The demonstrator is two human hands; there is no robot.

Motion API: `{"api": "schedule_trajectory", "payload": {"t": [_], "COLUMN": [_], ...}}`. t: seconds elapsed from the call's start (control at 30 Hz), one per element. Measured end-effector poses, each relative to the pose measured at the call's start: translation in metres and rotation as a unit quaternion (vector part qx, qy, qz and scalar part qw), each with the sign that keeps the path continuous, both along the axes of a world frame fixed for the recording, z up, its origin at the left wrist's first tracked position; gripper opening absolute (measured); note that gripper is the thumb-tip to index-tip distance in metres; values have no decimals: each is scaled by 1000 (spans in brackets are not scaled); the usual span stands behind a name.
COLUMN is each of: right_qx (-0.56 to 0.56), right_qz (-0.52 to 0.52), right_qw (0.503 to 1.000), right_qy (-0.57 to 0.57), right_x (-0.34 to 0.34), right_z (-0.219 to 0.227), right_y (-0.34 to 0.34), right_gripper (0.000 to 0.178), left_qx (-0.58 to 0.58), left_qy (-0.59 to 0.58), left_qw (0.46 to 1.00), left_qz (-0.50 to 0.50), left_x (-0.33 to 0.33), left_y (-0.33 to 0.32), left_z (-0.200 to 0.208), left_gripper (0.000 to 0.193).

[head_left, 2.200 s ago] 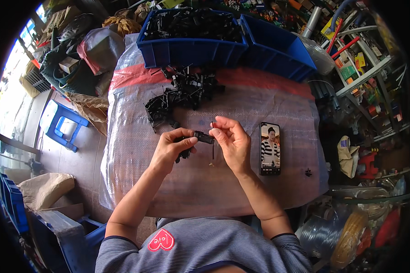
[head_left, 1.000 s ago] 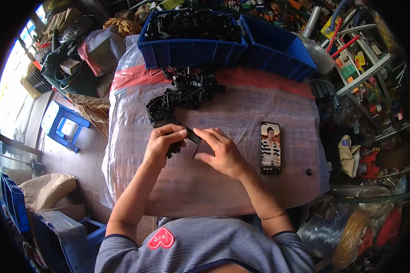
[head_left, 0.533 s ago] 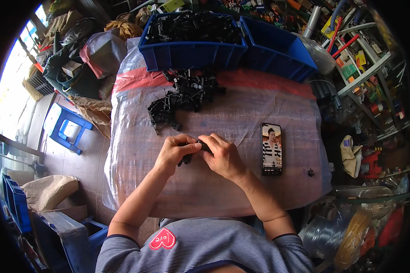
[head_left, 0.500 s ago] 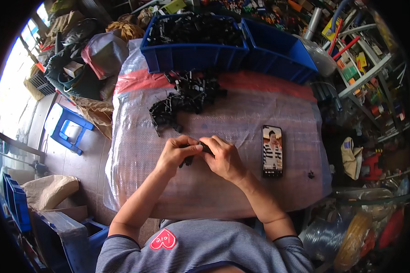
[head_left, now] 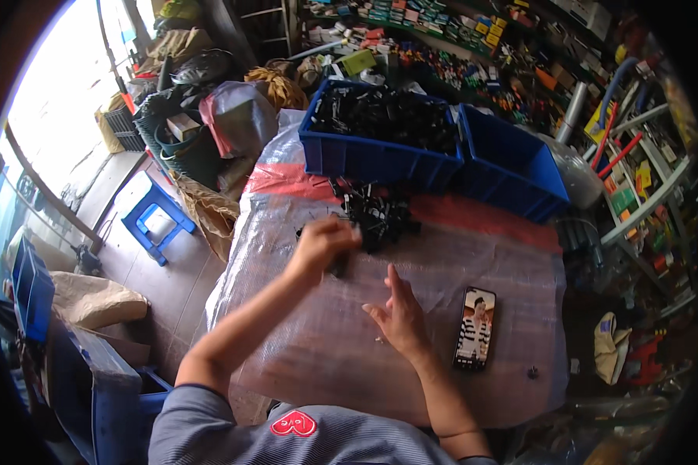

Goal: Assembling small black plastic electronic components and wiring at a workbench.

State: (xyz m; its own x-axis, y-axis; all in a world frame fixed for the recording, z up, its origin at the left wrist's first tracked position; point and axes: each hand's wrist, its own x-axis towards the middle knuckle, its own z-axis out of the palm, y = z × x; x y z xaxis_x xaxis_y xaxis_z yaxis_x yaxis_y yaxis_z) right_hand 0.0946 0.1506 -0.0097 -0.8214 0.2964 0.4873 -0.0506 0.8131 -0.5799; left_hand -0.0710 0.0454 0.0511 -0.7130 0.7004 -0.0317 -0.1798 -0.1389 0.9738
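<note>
A pile of small black plastic parts, some with thin metal-looking pins, lies on the covered table. My left hand is over the near left side of this pile, its fingers curled and smeared by motion. Something dark shows just below it; whether the hand holds it, I cannot tell. Closer to me and to the right, my right hand is held with fingers stretched out and the thumb apart. Nothing shows in it. A tiny pale bit is beside its wrist.
Behind the pile stand a blue bin full of black parts and an empty blue bin. A phone showing a picture lies to the right, near a small black piece. A blue stool is on the floor at left.
My hands were together over a small black part; now they are apart. The left has gone forward to the pile, and the right has opened. The view has tilted up.
</note>
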Motion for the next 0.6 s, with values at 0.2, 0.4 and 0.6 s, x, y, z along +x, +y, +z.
{"api": "schedule_trajectory", "payload": {"t": [0.2,0.4,0.6], "right_qx": [23,-2,-48], "right_qz": [-23,-2,17], "right_qw": [998,999,996], "right_qy": [-58,-51,-72], "right_x": [3,6,5], "right_z": [-4,3,3], "right_y": [2,0,-1], "right_gripper": [38,30,28], "left_qx": [59,-200,-155], "left_qy": [118,451,472], "left_qw": [983,858,861], "left_qz": [125,145,109], "left_x": [-138,-257,-269], "left_y": [108,218,225], "left_z": [74,81,95], "left_gripper": [12,28,29]}}
